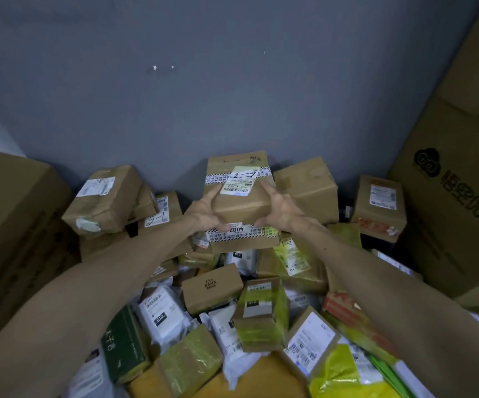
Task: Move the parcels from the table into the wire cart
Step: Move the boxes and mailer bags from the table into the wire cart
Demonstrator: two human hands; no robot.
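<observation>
The left hand [206,211] and right hand [283,209] clamp the near corners of the box [239,193] between them, equally close, its long axis running away toward the wall [175,110].

The left hand [206,211] and right hand [282,209] grip the near corners of a taped cardboard box [241,196] at the top of a heap of parcels [261,314]. Left of that box lies a labelled carton [103,199], right of it a plain brown carton [304,188], and below it a BAHA box [211,285].

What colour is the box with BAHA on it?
Brown, with dark lettering; the head view shows the BAHA box clearly.
</observation>
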